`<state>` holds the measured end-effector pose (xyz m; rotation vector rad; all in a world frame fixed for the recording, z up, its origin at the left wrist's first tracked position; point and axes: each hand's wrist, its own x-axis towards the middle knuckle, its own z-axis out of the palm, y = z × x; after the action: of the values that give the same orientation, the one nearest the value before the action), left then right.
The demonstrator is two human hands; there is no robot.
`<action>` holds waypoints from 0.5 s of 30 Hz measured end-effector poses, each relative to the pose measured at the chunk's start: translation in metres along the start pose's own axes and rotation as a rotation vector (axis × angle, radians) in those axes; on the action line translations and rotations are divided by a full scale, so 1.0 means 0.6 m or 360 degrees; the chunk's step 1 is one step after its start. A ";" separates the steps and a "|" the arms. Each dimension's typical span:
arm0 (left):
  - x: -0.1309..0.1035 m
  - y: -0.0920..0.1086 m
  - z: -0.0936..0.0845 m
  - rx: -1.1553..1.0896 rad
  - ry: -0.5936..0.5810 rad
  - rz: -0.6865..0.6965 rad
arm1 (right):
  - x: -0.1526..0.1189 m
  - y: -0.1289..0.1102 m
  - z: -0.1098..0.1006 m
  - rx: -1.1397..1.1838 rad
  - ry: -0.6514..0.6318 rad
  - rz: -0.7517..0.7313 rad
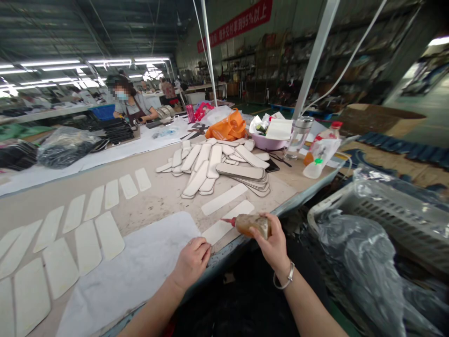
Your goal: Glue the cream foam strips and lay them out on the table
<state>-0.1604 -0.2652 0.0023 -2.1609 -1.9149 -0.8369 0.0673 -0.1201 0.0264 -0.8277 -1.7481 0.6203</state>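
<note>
My right hand is wrapped round a squeeze bottle of brownish liquid. The bottle is tipped sideways, its red nozzle pointing left over a long white strip at the table's near edge. At the strip's lower left end, my left hand has its fingers closed on the end of it. A second white strip lies just beyond, parallel to the first. Beneath and left of my left hand spreads a white sheet.
Rows of white pieces lie spread on the left of the table. A heap of rounded pieces lies further back, before an orange bag. A plastic crate with clear plastic stands at right. A masked co-worker sits across.
</note>
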 end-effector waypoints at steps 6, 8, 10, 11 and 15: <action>0.006 0.003 -0.003 -0.0005 0.0009 0.0003 | -0.018 -0.032 0.033 0.0244 -0.0378 -0.0053; 0.007 0.004 -0.004 -0.0024 0.0019 0.0002 | -0.018 -0.036 0.037 0.0263 -0.0413 -0.0065; 0.008 0.004 -0.004 -0.0032 0.0021 -0.0002 | -0.017 -0.038 0.036 0.0273 -0.0429 -0.0073; 0.007 0.004 -0.003 -0.0033 0.0018 -0.0003 | -0.017 -0.038 0.033 0.0276 -0.0431 -0.0068; 0.004 0.001 0.001 -0.0022 0.0000 -0.0007 | -0.021 -0.037 0.015 0.0270 -0.0427 -0.0038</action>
<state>-0.1595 -0.2630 0.0034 -2.1655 -1.9202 -0.8537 0.0561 -0.1442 0.0326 -0.6271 -1.9112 0.8831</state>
